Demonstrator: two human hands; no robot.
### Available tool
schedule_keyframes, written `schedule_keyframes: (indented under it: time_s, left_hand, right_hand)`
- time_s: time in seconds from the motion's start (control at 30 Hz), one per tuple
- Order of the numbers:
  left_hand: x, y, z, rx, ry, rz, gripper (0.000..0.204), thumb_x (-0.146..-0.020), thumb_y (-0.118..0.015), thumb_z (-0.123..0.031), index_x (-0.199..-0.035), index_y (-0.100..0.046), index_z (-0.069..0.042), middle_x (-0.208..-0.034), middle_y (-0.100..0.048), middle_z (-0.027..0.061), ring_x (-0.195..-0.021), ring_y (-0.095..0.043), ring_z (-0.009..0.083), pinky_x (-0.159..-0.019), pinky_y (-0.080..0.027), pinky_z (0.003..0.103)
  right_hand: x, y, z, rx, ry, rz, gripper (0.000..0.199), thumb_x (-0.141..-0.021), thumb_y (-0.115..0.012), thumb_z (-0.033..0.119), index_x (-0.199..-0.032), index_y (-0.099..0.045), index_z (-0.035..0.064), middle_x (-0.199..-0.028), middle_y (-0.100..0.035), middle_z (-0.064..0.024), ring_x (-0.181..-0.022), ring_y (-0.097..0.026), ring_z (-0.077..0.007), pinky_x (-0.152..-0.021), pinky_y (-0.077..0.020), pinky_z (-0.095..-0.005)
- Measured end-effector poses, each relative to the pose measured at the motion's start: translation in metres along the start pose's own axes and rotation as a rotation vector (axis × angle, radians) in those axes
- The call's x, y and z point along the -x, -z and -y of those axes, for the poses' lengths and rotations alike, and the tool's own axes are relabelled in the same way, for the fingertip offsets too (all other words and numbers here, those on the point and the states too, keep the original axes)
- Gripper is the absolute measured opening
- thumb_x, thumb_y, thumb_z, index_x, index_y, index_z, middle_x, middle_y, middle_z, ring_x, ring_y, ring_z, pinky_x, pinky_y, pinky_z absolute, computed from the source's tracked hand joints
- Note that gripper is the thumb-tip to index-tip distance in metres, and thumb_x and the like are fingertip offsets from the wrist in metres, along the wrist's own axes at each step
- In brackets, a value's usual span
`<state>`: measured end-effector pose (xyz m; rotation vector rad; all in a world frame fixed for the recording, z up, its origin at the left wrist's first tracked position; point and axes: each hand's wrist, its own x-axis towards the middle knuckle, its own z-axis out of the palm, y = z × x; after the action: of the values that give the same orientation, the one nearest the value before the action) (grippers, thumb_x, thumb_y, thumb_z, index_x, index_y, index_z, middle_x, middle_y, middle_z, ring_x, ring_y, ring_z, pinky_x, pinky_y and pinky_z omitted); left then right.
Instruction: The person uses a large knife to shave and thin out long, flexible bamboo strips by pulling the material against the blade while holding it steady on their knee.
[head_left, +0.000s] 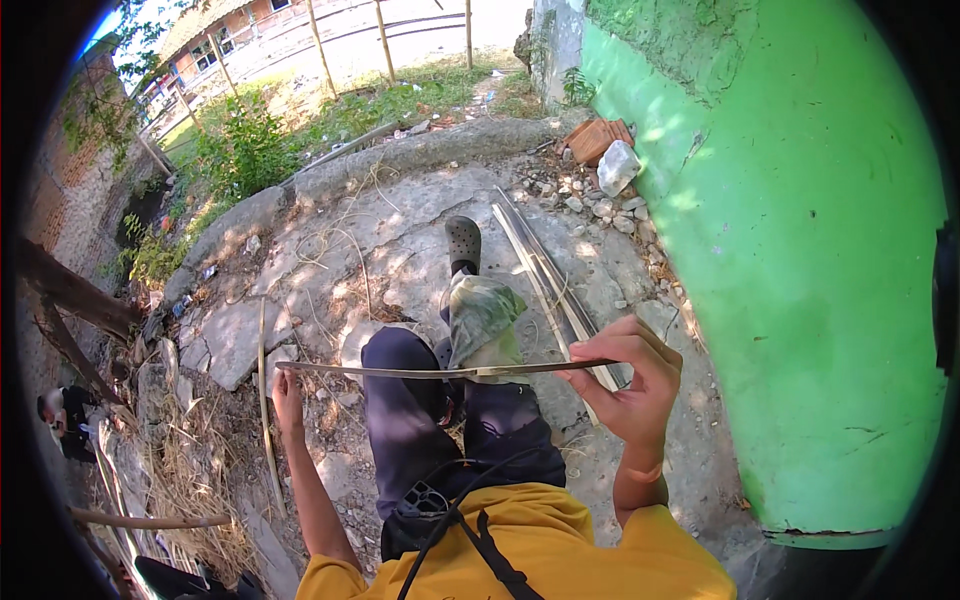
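Thin strip (430, 374): stretched across the centre of the frame, above dark trousers (400, 400).
Left hand (288, 395): closed, pinching the strip's end, left of centre.
Right hand (640, 385): gripping near the opposite end between thumb and fingers, right of centre.
Strip bundle (545, 270): on stony ground (410, 240), upper centre (partly hidden behind the right hand).
Green wall (800, 270): filling the frame's right side.

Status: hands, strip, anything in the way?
Left hand, right hand: pinching thin strip near its ends. Held crosswise above dark trousers. Nothing visibly blocking; strip bundle on ground beyond.
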<state>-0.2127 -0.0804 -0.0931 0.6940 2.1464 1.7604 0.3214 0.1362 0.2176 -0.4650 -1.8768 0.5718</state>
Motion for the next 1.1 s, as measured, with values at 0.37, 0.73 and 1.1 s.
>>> schedule_keyframes:
  time_s: [0.37,0.73,1.1]
  left_hand:
    - [0.023,-0.033,-0.075,-0.279,-0.005,-0.3,0.042,-0.091,-0.087,-0.043,-0.087,-0.081,-0.002,-0.061,-0.048,-0.0076,-0.059,-0.036,0.004,-0.055,-0.024,0.027]
    - [0.029,-0.005,-0.072,-0.179,-0.043,-0.202,0.021,-0.094,-0.085,-0.023,-0.088,-0.077,-0.005,-0.069,-0.052,-0.0099,-0.064,-0.035,0.0012,-0.058,-0.023,0.024]
    - [0.044,-0.019,-0.087,-0.193,-0.047,0.049,0.027,-0.109,-0.067,-0.023,-0.1,-0.078,0.0,-0.081,-0.066,-0.0017,-0.072,-0.049,0.0047,-0.063,-0.036,0.024]
  right_hand:
    - [0.003,-0.03,-0.09,0.155,-0.545,-0.175,0.009,-0.1,-0.075,0.011,-0.106,-0.077,0.0049,-0.083,-0.073,-0.0047,-0.064,-0.061,-0.0077,-0.057,-0.046,-0.0247]
    - [0.004,-0.037,-0.142,0.443,-0.426,-0.194,0.018,-0.099,-0.08,0.019,-0.09,-0.075,0.004,-0.073,-0.062,0.0051,-0.061,-0.042,-0.0017,-0.054,-0.0309,-0.0226]
    - [-0.009,-0.065,-0.143,0.415,-0.409,-0.13,0.021,-0.098,-0.079,0.02,-0.089,-0.073,0.0018,-0.069,-0.063,0.0,-0.06,-0.051,-0.0083,-0.058,-0.0405,-0.0269]
